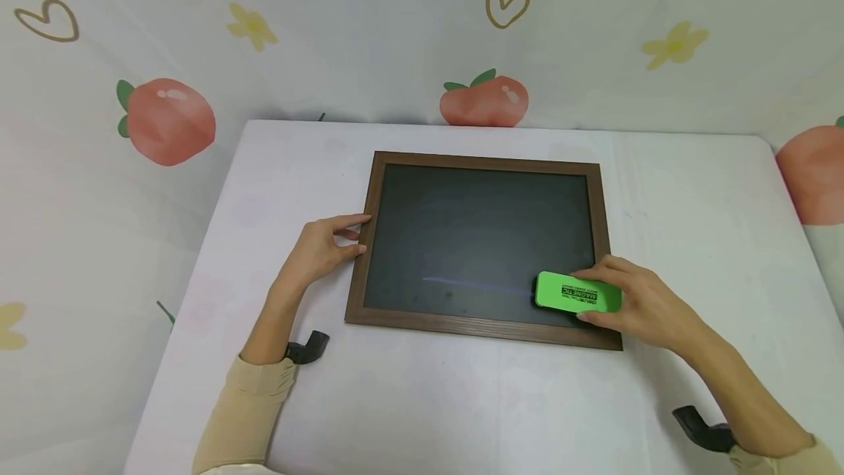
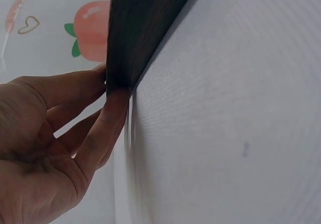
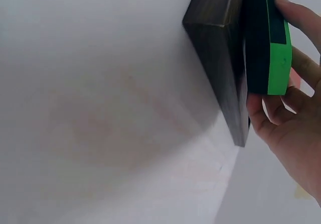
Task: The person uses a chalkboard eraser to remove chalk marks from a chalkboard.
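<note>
A small blackboard (image 1: 475, 233) in a brown wooden frame lies on the white table. My left hand (image 1: 321, 246) touches the frame's left edge with the tips of its nearly straight fingers and thumb. The left wrist view shows those fingertips (image 2: 116, 96) against the frame's side (image 2: 145, 28). My right hand (image 1: 649, 306) grips a green magnetic eraser (image 1: 550, 290) by its right end, thumb on one long side and fingers on the other. The eraser's dark underside (image 3: 258, 43) faces the board near its lower right corner. A faint purple line (image 1: 471, 284) runs leftward from the eraser.
White table (image 1: 422, 402) surrounds the board on every side. Behind it hangs a pale cloth (image 1: 369, 57) printed with peaches, hearts and flowers. Black curved pieces are strapped at the left wrist (image 1: 308, 348) and the right wrist (image 1: 702, 429).
</note>
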The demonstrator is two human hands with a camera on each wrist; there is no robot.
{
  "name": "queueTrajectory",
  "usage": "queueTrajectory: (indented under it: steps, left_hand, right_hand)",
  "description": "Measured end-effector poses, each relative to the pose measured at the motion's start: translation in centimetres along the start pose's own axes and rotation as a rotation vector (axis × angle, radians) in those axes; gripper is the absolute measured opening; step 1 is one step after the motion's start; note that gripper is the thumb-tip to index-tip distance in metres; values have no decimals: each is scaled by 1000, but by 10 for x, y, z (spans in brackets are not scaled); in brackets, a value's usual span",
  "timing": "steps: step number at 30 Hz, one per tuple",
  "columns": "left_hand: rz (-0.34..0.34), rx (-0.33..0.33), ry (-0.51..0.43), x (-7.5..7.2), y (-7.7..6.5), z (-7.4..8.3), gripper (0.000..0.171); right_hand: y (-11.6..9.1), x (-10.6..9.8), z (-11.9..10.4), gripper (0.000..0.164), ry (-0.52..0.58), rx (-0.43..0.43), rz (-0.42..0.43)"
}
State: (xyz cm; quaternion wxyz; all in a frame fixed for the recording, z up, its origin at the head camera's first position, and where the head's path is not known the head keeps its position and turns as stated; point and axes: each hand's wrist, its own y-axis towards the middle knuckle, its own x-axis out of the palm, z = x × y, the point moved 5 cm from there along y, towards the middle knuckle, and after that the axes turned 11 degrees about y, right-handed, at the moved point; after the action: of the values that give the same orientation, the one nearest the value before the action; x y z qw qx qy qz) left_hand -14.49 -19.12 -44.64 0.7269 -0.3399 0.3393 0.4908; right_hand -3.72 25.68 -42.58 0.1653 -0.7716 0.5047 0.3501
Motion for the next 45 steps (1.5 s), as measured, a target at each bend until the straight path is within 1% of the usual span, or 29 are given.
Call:
queueTrajectory:
  steps: [7,13,18,23,28,39,45]
  left_hand:
    - [-9,-3,-6,-1,1,1,53]
    - [-11,-10,-6,0,2,-1,53]
    - [-17,-11,-9,0,2,-1,53]
    - [-28,-20,-13,1,1,0,53]
    - [-30,-20,-7,1,1,1,53]
    - [-15,-10,11,1,2,0,55]
    - [-21,-15,9,1,2,0,54]
  right_hand:
    - [14,10,-8,54,20,-24,-28]
    - [23,19,-12,52,39,-8,-38]
    - [31,26,-15,53,28,2,-48]
    - [43,36,-22,52,20,14,-79]
    - [57,47,-33,50,14,14,-115]
    - [88,71,-60,51,-25,-17,-180]
    - [102,82,-72,51,-44,-7,-206]
